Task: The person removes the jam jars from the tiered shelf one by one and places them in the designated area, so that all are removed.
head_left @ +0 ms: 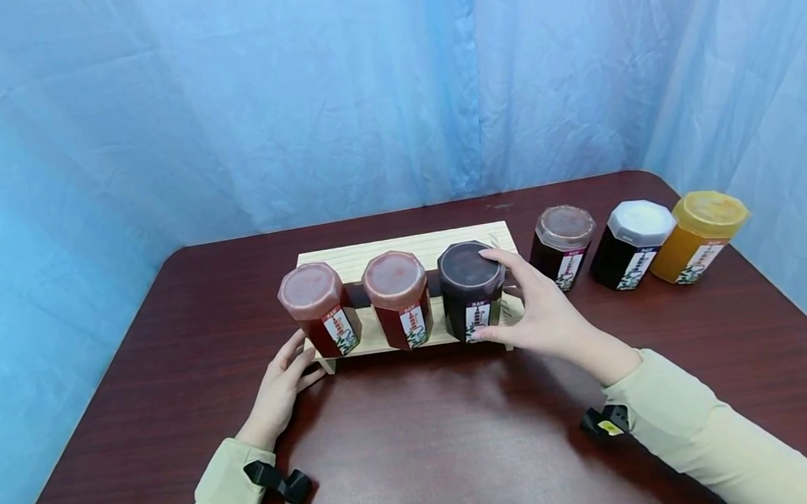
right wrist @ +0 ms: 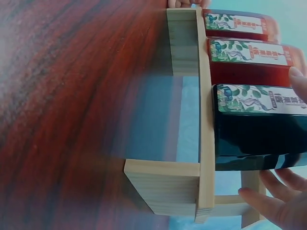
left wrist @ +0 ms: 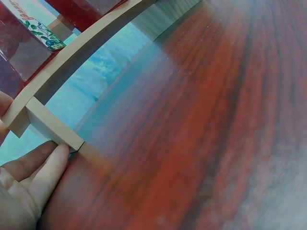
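A pale wooden two-step rack (head_left: 403, 244) holds three jars on its lower step. Two have red contents: the left jar (head_left: 324, 322) and the middle jar (head_left: 400, 306). At the right end stands a black-filled jar (head_left: 472, 302) with a white label. My right hand (head_left: 542, 313) grips this jar, thumb over the label and fingers around its far right side. In the right wrist view, the jar's base (right wrist: 235, 139) meets the step. My left hand (head_left: 280, 387) touches the rack's left end; in the left wrist view, its fingertips (left wrist: 60, 151) rest against the wooden leg.
Right of the rack stand a dark jar (head_left: 563, 254), a black jar with a white lid (head_left: 632, 246) and a yellow jar (head_left: 697, 238). The dark red-brown table (head_left: 415, 436) extends in front. Blue curtains (head_left: 318, 103) hang behind and at both sides.
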